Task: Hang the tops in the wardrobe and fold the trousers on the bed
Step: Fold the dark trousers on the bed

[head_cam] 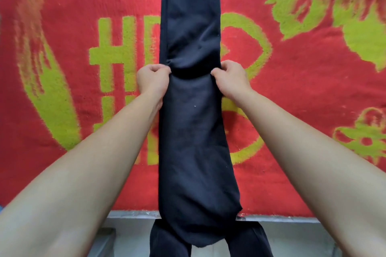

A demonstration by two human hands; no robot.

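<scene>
Pinching opposite side edges of the dark trousers (194, 110) mid-length, left hand (153, 80) and right hand (230, 79) likely set the fold line on the red blanket (73, 69).

The trousers (191, 131) are dark, matt, smooth cloth; the red-and-green blanket (292, 81) beneath them is fuzzy pile.

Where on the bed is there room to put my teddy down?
The red and yellow-green fuzzy blanket is bare on both sides of the long dark navy trousers: one wide patch past the left hand, one past the right hand. The middle strip is crowded, with both hands pinching the trousers' edges.
</scene>
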